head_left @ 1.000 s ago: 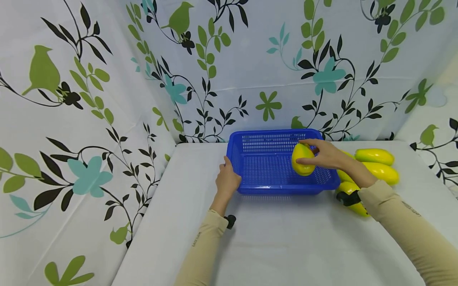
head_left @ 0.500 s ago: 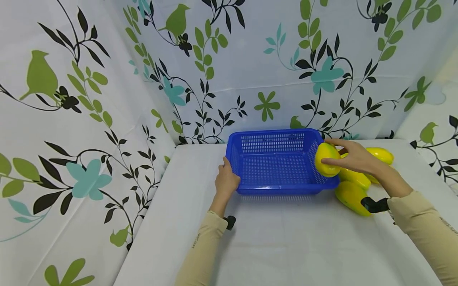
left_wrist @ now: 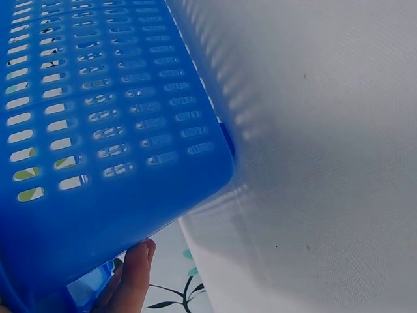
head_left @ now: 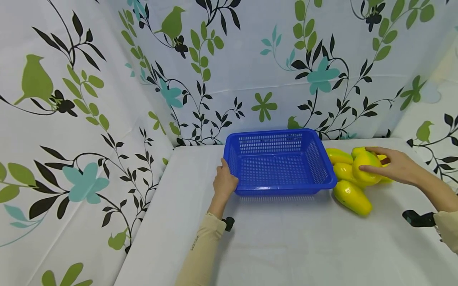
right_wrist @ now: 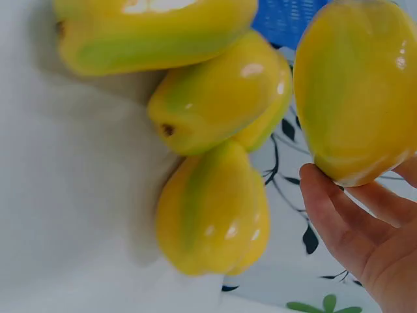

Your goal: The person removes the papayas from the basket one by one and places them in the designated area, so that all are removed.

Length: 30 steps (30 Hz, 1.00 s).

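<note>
My right hand (head_left: pixel 402 167) holds a yellow-green mango (head_left: pixel 366 167) between thumb and fingers, raised over several other mangoes at the right. In the right wrist view the held mango (right_wrist: pixel 358 91) is apart from the pile, thumb and fingers at its lower end. Nearest the front lies one mango (head_left: pixel 352 198); behind it are another mango (head_left: pixel 345 173) and a further mango (head_left: pixel 338 155), the rest partly hidden. My left hand (head_left: pixel 225 180) grips the left end of a blue plastic basket (head_left: pixel 282 190) with nothing in it. Fingertips (left_wrist: pixel 135 270) show against the basket's wall in the left wrist view.
The basket and mangoes stand on a white-covered table (head_left: pixel 279 242). Behind and to the left hangs a white curtain (head_left: pixel 229 79) printed with leaves, birds and flowers. The mangoes lie close along the basket's right end.
My right hand has carried the mango from over the basket's interior, past its right rim, to above the other mangoes. The left hand has stayed on the basket.
</note>
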{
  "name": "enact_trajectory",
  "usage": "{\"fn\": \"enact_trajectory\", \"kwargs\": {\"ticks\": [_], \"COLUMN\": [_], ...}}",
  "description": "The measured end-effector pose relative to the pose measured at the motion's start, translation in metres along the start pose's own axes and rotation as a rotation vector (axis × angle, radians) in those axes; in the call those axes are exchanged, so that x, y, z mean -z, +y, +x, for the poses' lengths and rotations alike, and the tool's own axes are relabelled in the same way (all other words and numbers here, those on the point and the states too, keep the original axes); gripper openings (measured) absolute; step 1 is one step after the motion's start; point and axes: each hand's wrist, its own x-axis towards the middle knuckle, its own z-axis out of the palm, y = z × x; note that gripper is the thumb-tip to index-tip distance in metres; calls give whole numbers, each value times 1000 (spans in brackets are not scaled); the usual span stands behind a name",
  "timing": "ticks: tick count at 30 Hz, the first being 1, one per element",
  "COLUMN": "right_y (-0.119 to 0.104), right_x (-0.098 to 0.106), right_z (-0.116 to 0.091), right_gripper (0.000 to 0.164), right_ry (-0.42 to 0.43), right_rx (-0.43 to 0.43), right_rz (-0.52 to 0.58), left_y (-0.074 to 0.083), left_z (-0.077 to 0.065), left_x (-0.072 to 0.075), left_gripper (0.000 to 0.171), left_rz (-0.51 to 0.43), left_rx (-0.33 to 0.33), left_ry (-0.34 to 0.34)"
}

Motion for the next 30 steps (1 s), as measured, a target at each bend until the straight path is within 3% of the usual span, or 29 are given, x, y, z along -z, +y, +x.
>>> {"fn": "enact_trajectory", "kwargs": {"ticks": [12, 30], "right_y": [34, 54], "right_x": [-9, -26], "right_z": [-25, -36], "right_gripper": [90, 89], "right_ry": [-56, -91], "right_rx": [-135, -166], "right_rz": [-66, -54], "left_y": [-2, -3], "left_z": [-1, 0], "left_x": [1, -1], "left_gripper": [81, 80], "left_rz": [-12, 5], "left_rx": [-15, -18], "left_ry": [7, 10]}}
